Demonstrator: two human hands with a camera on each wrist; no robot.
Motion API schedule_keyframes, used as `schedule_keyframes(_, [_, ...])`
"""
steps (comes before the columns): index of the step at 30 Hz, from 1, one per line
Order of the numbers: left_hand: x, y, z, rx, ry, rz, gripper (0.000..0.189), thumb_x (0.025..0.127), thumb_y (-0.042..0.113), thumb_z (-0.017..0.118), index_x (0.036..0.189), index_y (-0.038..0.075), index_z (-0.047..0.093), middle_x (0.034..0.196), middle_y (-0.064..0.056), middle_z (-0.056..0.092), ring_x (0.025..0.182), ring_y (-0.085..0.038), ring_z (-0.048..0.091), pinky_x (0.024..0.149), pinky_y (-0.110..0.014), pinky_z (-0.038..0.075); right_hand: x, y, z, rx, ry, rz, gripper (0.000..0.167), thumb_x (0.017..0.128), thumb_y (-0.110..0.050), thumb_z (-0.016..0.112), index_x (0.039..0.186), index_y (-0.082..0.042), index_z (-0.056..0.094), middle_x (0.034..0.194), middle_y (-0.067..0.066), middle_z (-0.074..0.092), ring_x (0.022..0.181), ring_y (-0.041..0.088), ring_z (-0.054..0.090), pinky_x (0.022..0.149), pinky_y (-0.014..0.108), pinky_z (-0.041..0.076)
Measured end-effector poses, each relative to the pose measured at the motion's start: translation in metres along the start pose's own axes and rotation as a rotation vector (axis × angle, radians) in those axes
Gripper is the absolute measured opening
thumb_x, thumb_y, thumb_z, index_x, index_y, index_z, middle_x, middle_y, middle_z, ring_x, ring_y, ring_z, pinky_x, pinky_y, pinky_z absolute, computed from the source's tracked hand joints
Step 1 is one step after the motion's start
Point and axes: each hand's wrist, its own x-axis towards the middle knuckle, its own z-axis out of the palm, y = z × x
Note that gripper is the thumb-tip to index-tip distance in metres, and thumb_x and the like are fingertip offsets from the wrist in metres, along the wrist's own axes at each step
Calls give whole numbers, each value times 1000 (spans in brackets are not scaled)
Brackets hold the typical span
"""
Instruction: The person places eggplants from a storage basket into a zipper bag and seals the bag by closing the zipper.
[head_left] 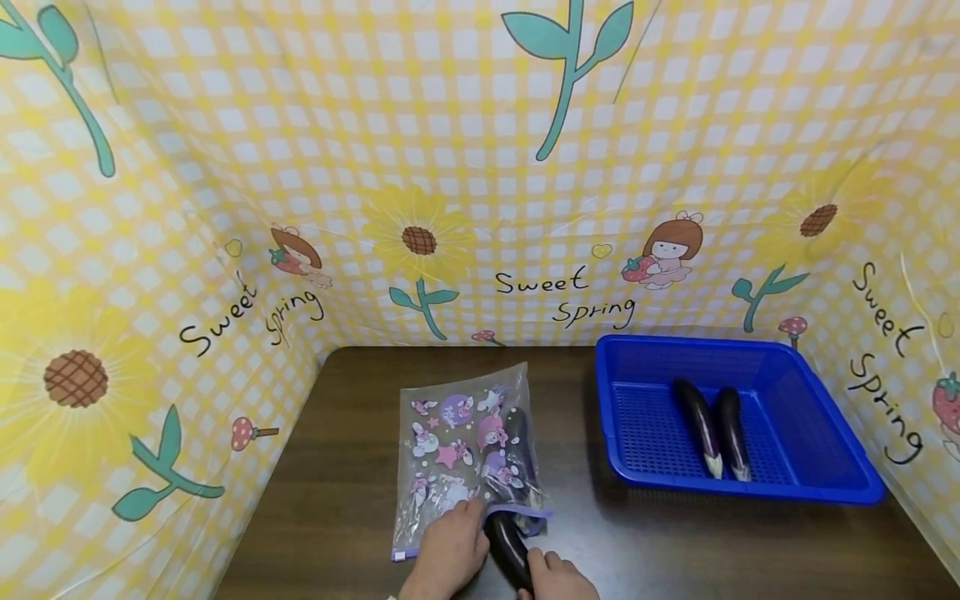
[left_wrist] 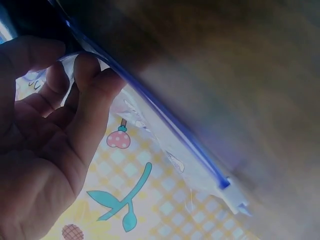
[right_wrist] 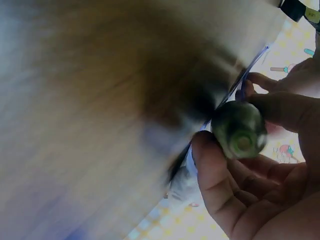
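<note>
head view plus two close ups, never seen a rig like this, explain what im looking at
There is no machine here, just a person's bare left hand and right hand. The wide picture comes from a head-worn camera looking forward and down; the close ones come from a camera on each wrist. On the brown wood-look table are a clear plastic zip bag printed in pink and purple, with a long dark shape showing through, and a blue rectangular plastic basket holding two dark purple eggplants. The left fingers hold the bag's purple edge; the right fingers hold another glossy dark eggplant, one end at that edge.
</note>
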Motion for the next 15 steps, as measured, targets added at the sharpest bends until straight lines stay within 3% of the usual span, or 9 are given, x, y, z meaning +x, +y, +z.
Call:
schedule_keyframes(8, [-1,0,-4,-34,17,31,23,69,11,72,81,14,53,72,-3,52,56,-27,55,47,-40,41,6,-18,13,-93,182,38,36,79,-27,80,96,-6,55,69,4,49,52,23,49,47,40,43])
schedule_keyframes(15, [-3,-3,-4,-38,13,27,23,68,10,73,81,15,55,71,-2,51,55,-26,55,46,-40,40,13,-21,18,-161,324,-13,37,74,-26,83,91,-8,55,70,4,53,55,25,52,46,39,43])
